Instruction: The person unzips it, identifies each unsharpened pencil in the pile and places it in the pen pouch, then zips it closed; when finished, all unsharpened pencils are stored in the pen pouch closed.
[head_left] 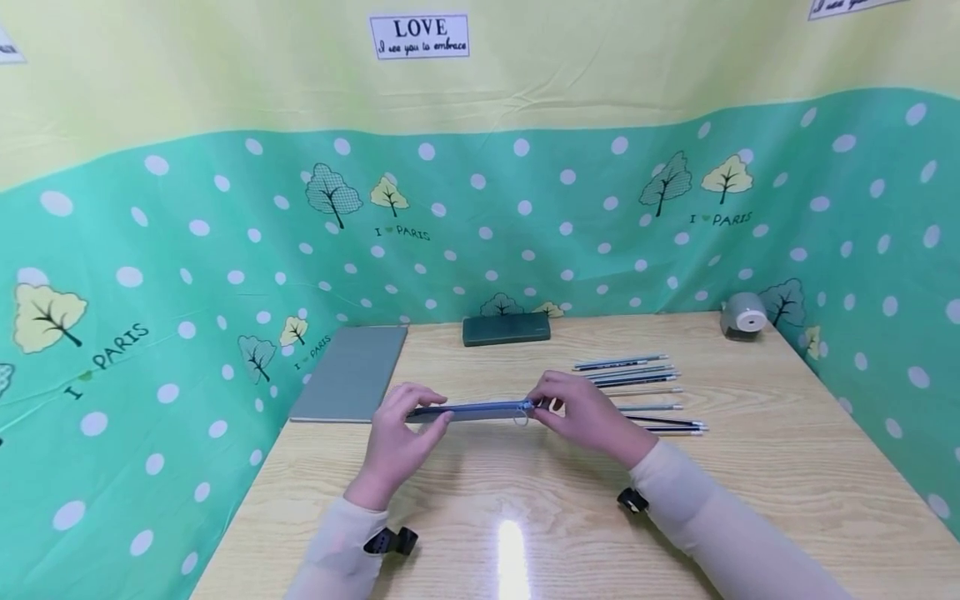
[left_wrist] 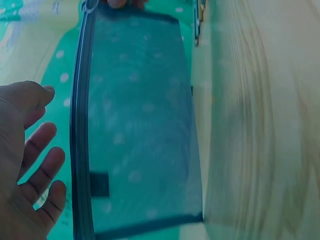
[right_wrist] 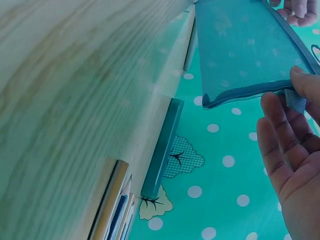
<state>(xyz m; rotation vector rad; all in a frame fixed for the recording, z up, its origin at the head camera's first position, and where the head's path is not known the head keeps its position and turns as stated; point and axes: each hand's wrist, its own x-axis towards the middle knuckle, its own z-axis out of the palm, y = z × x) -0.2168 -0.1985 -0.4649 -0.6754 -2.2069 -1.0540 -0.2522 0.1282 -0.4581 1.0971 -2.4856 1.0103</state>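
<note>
A wooden table [head_left: 570, 517] is spreading across the scene, with a grey notebook [head_left: 352, 371] lying on its left. A see-through zip pouch [left_wrist: 140, 115] is being held upright near the middle, between the notebook and some loose pencils [head_left: 637, 381]; whether its bottom edge is touching the wood cannot be told. The right hand [head_left: 585, 412] is pinching one end of it, while the left hand [head_left: 397, 437] is curving about the other end, fingers spread, apparently not gripping. With that single pinch probably bearing the load, the far end could be sagging or twisting if the grip slips. The right hand is also hovering near the pencils, so a sideways bump could be sending them rolling. A green case [head_left: 506, 329] is sitting at the back and a sharpener [head_left: 741, 312] in the far right corner. A thin ring [head_left: 521, 425] is hanging beside the right hand, where it could be snagging a finger.
</note>
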